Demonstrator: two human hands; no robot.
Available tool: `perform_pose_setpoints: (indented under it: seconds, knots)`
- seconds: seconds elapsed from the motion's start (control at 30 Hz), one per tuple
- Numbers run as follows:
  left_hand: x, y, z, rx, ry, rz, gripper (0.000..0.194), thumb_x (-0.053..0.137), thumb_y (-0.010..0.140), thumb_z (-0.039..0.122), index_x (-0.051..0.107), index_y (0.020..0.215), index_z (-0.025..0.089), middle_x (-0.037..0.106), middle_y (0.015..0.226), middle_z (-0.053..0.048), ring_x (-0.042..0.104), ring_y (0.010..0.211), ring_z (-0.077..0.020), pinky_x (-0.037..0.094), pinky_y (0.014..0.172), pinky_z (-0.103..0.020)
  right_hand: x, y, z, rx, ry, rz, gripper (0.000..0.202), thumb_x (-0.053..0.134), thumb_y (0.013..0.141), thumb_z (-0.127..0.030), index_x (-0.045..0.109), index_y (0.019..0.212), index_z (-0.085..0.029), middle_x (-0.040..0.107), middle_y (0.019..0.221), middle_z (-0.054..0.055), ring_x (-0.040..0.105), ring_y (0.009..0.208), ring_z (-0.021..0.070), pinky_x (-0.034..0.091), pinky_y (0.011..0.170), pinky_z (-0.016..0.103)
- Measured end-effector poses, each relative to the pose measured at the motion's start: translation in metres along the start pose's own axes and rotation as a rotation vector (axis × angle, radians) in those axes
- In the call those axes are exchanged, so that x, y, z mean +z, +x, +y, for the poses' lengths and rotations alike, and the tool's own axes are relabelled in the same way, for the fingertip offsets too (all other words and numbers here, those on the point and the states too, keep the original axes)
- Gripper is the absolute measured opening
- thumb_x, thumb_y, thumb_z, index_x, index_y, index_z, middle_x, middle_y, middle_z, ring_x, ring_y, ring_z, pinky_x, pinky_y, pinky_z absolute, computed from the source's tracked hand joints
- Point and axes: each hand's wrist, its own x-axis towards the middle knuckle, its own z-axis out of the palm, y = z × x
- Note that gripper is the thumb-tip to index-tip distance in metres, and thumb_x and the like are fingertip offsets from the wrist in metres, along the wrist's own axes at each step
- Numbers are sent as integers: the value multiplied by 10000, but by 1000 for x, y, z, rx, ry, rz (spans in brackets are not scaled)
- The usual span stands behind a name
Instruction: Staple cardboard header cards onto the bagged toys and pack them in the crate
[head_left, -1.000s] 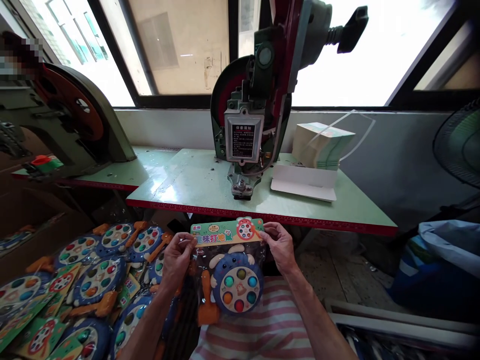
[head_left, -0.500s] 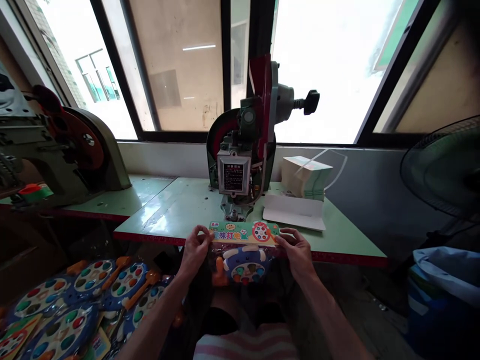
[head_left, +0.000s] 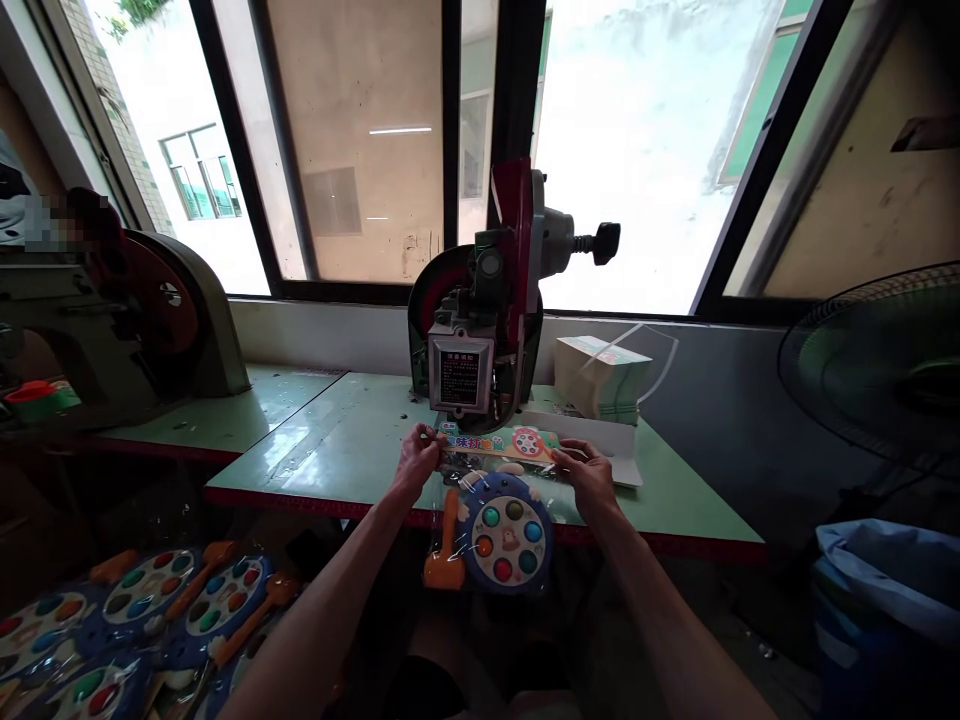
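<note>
Pinched between my two hands is a printed header card [head_left: 495, 441] folded over the top of a clear plastic bag. My left hand [head_left: 418, 462] grips its left end, and my right hand [head_left: 586, 474] its right end. In the bag below hang a blue round toy [head_left: 508, 530] with coloured buttons and an orange toy hammer [head_left: 447, 545], in front of the table edge. The card's upper edge lies under the head of a stapling machine [head_left: 469, 370], whose lower jaw is hidden behind the card.
A stack of printed cards [head_left: 600, 375] with a loose strap and a white open box [head_left: 619, 445] lie right on the green table [head_left: 322, 440]. Several bagged toys [head_left: 150, 610] are piled lower left. A fan [head_left: 885, 370] and lined bin [head_left: 862, 620] stand right, another machine [head_left: 172, 310] left.
Both hands have moved the bagged toy forward, bringing the header card under the machine's head. The blue toy now hangs with its face in fuller view. The camera view has tilted slightly up.
</note>
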Motion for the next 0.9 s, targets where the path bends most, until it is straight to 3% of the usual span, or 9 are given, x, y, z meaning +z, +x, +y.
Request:
perform_pose_setpoints:
  seconds: [0.47,0.77,0.9]
  knots:
    - [-3,2,-6,21,-4,2,387,759,723,403,422,840,251,533,525,91,497,445,-107,386,434,-207,2,6,4,4,24,-24,521,990,440,-382,685,815,-186,734,721,35,649,605,181,530,556,318]
    - [-54,-4,9,40,40,85,423,801,721,428,444,842,237,579,548,73,516,456,-102,401,453,-207,51,10,24,-7,58,-147,499,960,507,-414,683,855,-188,693,682,-4,585,547,138,493,534,290]
    - [-66,-6,12,39,48,104,431,813,708,427,445,829,238,575,537,76,509,444,-105,403,446,-215,63,13,31,-3,58,-175,502,960,500,-429,674,843,-199,680,655,-14,576,541,143,505,545,305]
